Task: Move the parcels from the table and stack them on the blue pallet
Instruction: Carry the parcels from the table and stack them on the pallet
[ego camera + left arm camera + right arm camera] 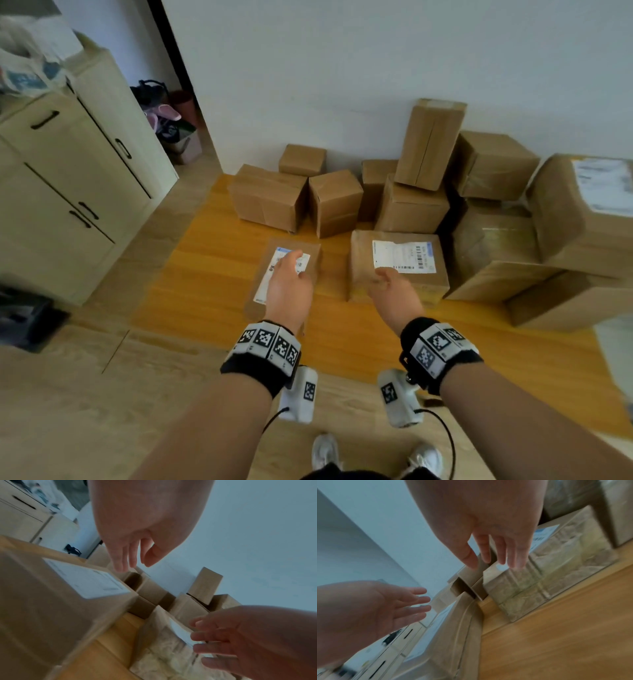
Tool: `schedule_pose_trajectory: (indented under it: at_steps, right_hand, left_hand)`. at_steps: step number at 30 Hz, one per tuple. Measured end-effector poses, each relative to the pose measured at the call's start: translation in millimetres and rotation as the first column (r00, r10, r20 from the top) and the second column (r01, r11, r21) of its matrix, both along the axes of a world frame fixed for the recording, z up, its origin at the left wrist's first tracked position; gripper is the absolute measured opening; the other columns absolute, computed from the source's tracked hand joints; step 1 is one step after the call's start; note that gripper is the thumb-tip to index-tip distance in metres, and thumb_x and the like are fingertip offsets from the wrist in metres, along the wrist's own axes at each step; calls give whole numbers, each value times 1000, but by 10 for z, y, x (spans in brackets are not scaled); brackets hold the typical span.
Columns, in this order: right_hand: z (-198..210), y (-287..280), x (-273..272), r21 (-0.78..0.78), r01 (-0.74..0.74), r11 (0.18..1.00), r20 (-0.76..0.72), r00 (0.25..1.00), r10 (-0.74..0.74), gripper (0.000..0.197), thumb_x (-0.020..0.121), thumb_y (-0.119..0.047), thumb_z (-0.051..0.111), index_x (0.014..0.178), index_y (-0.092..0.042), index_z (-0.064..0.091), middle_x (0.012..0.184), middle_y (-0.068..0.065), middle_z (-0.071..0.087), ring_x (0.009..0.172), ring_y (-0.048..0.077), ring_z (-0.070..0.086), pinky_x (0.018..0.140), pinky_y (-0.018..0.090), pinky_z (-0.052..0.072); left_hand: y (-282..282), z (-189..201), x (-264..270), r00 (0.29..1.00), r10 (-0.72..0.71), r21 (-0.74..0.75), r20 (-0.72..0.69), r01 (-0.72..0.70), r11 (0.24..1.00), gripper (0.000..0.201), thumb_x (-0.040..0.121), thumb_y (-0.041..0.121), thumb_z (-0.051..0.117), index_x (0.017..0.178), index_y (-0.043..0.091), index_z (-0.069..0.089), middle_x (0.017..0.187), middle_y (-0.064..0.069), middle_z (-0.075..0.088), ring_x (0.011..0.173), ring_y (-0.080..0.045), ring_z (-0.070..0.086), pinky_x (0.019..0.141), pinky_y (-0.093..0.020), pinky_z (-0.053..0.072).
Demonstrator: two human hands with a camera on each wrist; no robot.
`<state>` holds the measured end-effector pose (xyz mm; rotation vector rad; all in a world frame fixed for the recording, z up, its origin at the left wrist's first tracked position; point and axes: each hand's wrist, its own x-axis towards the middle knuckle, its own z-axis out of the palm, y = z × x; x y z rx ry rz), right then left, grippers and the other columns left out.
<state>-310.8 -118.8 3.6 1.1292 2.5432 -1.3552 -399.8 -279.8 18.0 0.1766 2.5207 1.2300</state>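
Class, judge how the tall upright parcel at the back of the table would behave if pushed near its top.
The tall parcel stands on end atop another box, so it probably tips easily. Its square cardboard faces suggest it stays stiff and won't roll.

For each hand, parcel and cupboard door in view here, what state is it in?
Left hand: open, over the flat parcel, holding nothing.
Right hand: open, holding nothing.
Flat parcel: lying on the table, label up.
Labelled box: closed, on the table.
Tall box: upright on another box.
Cupboard doors: shut.
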Motion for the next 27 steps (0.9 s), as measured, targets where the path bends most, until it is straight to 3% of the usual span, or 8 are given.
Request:
schedule_pose_trajectory:
  at_steps: [5, 9, 12, 14, 16, 19, 22, 27]
  right_hand:
    - [-22, 467, 302, 35, 285, 958, 25, 958, -286, 56, 92, -20, 52, 146, -20, 38, 144, 11, 37, 123, 31, 46, 102, 49, 46]
    - [-60, 652, 424, -29, 274, 961, 43, 961, -273, 58, 93, -19, 57, 147, -17, 38, 146, 10, 38, 125, 30, 47, 102, 41, 42]
    - [-78, 725, 466, -44, 265, 963, 41, 964, -263, 60, 94, -19, 60, 148, -15, 34, 147, 9, 41, 129, 30, 47, 100, 37, 41]
    - [-102, 755, 491, -39, 267, 963, 37, 963, -266, 61, 94, -20, 61, 148, -15, 34, 147, 10, 41, 129, 29, 47, 102, 37, 41]
    - [-129, 764, 529, -38, 273, 961, 40, 962, -272, 62, 93, -20, 62, 148, -15, 35, 146, 10, 41, 128, 28, 47, 102, 37, 41]
    - [-179, 776, 593, -33, 290, 957, 2, 957, -290, 58, 91, -19, 63, 145, -15, 41, 141, 7, 44, 120, 23, 50, 94, 32, 42]
    - [-250, 812, 661, 8, 299, 954, -27, 954, -298, 48, 91, -22, 61, 137, -17, 48, 135, 4, 50, 109, 16, 51, 88, 31, 45]
    - [-333, 787, 763, -51, 389, 920, -49, 919, -391, 52, 93, -23, 59, 142, -17, 42, 142, 4, 48, 123, 21, 51, 95, 38, 48]
  left_hand:
    - [558, -67, 119, 967, -214, 1, 140, 216, 976, 51, 103, 18, 44, 151, 27, 32, 148, 1, 45, 104, -6, 53, 78, -20, 38]
    - [802, -247, 208, 911, -335, -29, 239, 352, 936, 52, 101, 20, 45, 150, 30, 30, 149, 1, 45, 118, -16, 54, 95, -32, 47]
    - [860, -321, 253, 904, -323, -25, 281, 343, 939, 61, 101, 21, 46, 155, 31, 20, 156, 1, 35, 134, -24, 45, 110, -44, 40]
    - [863, -358, 267, 924, -285, -12, 254, 298, 955, 55, 100, 22, 47, 151, 32, 29, 148, 3, 45, 124, -21, 54, 103, -44, 47]
    - [839, -366, 293, 935, -276, -8, 221, 284, 959, 44, 100, 23, 48, 143, 32, 39, 136, 7, 55, 102, -9, 61, 84, -33, 54]
    - [751, -343, 371, 936, -243, -3, 254, 252, 968, 43, 101, 25, 47, 143, 29, 39, 122, 10, 60, 83, 1, 56, 62, -19, 42]
    - [644, -328, 507, 931, -189, -27, 312, 207, 978, 42, 101, 27, 47, 142, 26, 40, 103, 10, 63, 74, -8, 61, 57, -23, 45]
    - [636, -336, 580, 951, -162, -79, 262, 188, 979, 46, 99, 23, 52, 143, 20, 39, 132, 1, 51, 92, -7, 56, 66, -19, 43]
